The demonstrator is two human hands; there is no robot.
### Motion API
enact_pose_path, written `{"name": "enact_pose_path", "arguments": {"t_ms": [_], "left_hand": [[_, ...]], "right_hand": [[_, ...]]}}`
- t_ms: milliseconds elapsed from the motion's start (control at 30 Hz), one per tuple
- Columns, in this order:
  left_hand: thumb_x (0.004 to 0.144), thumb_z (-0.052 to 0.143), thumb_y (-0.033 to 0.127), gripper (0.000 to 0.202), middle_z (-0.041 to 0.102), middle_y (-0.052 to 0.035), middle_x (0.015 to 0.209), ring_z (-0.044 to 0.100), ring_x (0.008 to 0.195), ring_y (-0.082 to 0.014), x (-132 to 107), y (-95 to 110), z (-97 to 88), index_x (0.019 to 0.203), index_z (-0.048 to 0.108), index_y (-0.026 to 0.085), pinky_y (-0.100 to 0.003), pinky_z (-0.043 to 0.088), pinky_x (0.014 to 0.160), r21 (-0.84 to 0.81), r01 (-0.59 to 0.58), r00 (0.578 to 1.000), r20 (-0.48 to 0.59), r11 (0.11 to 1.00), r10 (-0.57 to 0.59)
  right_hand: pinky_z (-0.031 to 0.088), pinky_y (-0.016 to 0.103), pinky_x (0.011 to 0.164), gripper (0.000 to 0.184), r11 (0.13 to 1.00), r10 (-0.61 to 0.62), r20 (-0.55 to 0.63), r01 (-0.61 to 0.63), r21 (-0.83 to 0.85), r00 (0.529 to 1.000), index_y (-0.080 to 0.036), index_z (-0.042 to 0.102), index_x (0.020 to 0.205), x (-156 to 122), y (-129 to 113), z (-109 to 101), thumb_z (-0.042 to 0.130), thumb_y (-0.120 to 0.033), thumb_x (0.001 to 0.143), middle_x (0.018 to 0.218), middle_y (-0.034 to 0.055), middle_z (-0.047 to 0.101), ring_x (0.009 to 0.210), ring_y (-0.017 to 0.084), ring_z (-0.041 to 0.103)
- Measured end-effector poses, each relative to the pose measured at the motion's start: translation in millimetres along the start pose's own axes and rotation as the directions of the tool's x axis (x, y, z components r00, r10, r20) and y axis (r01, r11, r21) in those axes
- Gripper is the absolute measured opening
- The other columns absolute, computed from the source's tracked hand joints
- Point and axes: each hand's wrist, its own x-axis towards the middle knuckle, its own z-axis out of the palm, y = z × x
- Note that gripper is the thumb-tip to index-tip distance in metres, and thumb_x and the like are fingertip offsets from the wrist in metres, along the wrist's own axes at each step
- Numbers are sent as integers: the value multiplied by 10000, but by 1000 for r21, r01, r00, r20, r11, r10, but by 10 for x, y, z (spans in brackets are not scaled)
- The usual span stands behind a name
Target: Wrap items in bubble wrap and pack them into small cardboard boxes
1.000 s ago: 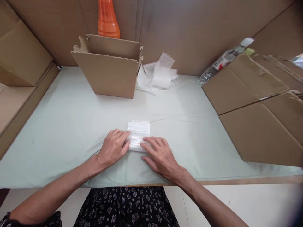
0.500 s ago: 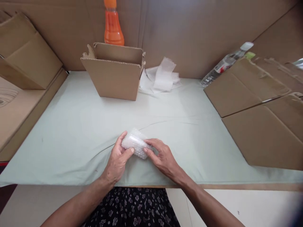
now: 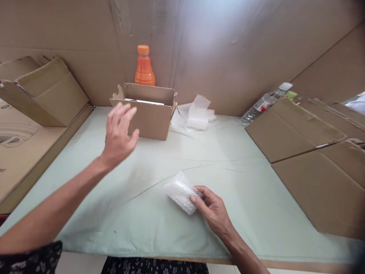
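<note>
Close to the front of the table, my right hand [image 3: 212,207] pinches the right end of a bubble-wrapped bundle [image 3: 181,193]. What the clear bubble wrap encloses cannot be made out. My left hand [image 3: 119,131] is raised with its fingers apart and nothing in it. It hovers in front of the left side of a small open cardboard box [image 3: 151,121], overlapping it in view. A white edge shows inside that box; the rest of its contents is hidden by the front wall.
Behind the small box stands an orange bottle [image 3: 145,70]. Loose white wrapping sheets [image 3: 199,114] lie right of it. A clear bottle [image 3: 264,102] leans beside large cardboard boxes [image 3: 322,182] at right. Another open carton [image 3: 59,95] sits at left, on a printed flat box [image 3: 31,152].
My left hand has let go of the bubble-wrapped bundle and moved up and left toward the small box. My right hand still holds the bundle. The view has tilted upward.
</note>
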Motion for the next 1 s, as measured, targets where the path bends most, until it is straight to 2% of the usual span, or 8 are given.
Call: {"name": "enact_pose_path", "arguments": {"t_ms": [133,267,533,667,733,867,933,1000], "left_hand": [[760,644,170,470,627,-93,1303,457,1372,-335,898,-310,51,1224,600,234,-551,295,1181,269,-220,975,38,938,218],[776,581,163,149,701,-47,896,645,898,-253,1138,-361,156,901,629,227,-472,480,957,300,-253,966,130,920,223],[890,531,92,132,691,12,796,620,727,-179,102,389,-337,899,590,210,-431,482,974,267,-531,846,219,804,486],[891,545,29,156,685,-26,786,607,705,-200,-254,821,-471,910,604,172,-371,480,733,346,-558,829,282,754,483],[892,544,16,160,669,-32,757,583,656,-197,-317,935,-473,890,616,158,-361,454,670,370,-572,819,314,732,481],[903,553,29,143,659,-32,738,580,639,-193,-376,1001,-453,883,633,145,-358,449,654,379,-590,807,320,713,497],[908,562,43,125,680,-47,781,604,679,-204,-409,1006,-460,932,647,132,-360,452,653,367,-581,813,307,727,495],[908,571,51,138,697,-63,827,622,711,-220,-445,1006,-482,996,655,116,-369,459,651,349,-576,816,298,739,496]], "right_hand": [[546,285,676,305,983,7,-30,-13,-185,1000,-215,722,968,-151,43,-143,641,-496,880,869,35,734,747,195,669],[565,281,665,331,954,-24,-76,1,-299,997,-209,740,982,-221,29,-304,631,-503,876,914,51,764,754,201,694],[566,286,630,266,884,-373,-286,243,-400,883,-272,758,1033,-61,-826,-931,729,-468,857,908,25,761,699,173,683],[478,264,540,242,620,-642,-128,414,-666,756,-297,747,1059,158,-1503,-882,708,-456,881,825,-11,738,560,120,581],[467,270,566,274,451,-668,35,442,-775,743,-279,734,1108,321,-1764,-742,660,-452,909,841,-8,742,553,117,570],[392,286,593,225,123,-441,225,307,-944,869,-193,757,1012,723,-2134,-360,582,-303,923,683,18,678,602,158,596],[349,278,590,182,-54,-211,278,273,-961,937,-157,753,835,925,-2270,-166,578,-198,870,624,26,637,621,159,600],[334,263,591,160,-118,42,347,349,-930,937,-143,724,736,1091,-2355,3,584,-133,815,608,8,620,602,122,577]]}}
